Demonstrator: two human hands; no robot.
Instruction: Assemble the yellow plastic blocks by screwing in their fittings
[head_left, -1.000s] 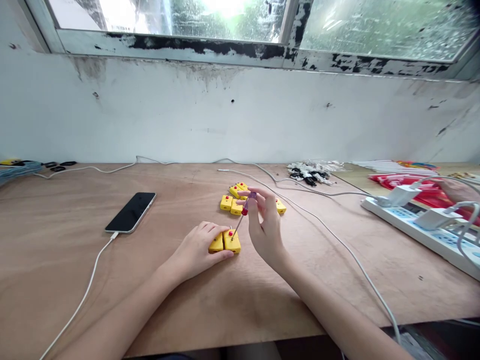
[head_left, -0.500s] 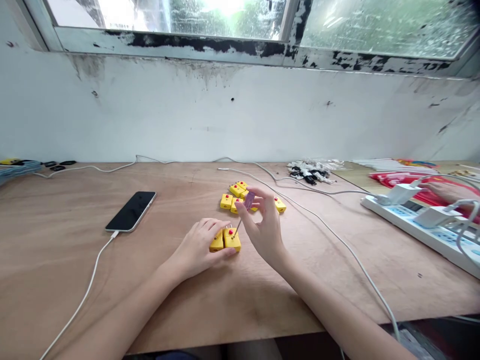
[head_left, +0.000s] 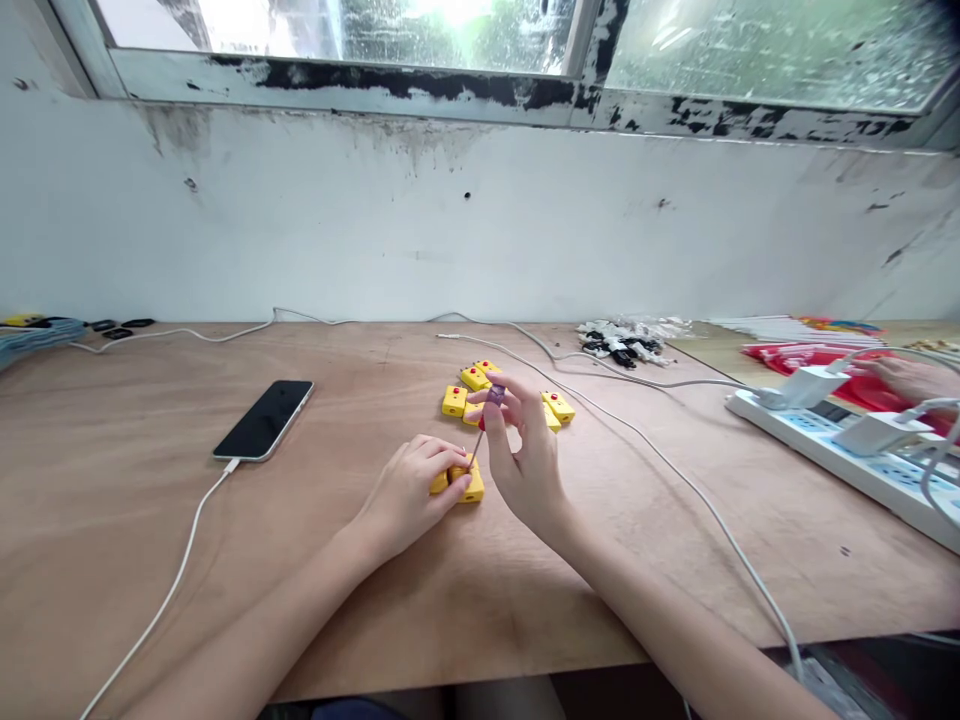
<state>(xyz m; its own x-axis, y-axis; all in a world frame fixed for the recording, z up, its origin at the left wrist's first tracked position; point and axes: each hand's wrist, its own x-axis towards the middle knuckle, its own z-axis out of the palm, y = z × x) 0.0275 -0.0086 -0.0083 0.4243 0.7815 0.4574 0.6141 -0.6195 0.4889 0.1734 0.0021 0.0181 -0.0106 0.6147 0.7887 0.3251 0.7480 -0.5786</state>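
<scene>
Yellow connector block (head_left: 472,488) sits on the plywood table (head_left: 225,600) directly in front of the person, pressed side by side with a second block that the left hand (head_left: 409,490) mostly covers. The left hand's grip is closed down over the pair, its fingers curled across the tops and holding them against the table. The right hand (head_left: 525,460) has a firm pinch grip on a small screwdriver (head_left: 496,395) with a purple handle, thumb and fingertips around the handle. Its thin shaft slants down to the block beside the left fingers; whether the tip sits in a screw is too small to tell. Just beyond the hands lies a loose cluster of yellow connector blocks (head_left: 454,401) with red dots, and a white cable (head_left: 645,440) runs past them. A black smartphone (head_left: 262,420) lies to the left, plugged into a charging cable (head_left: 180,570). To the right is a white power strip (head_left: 832,470) with chargers (head_left: 806,386) plugged in; beyond it, a co-worker's hand (head_left: 904,380) is over a red bag (head_left: 802,358).
</scene>
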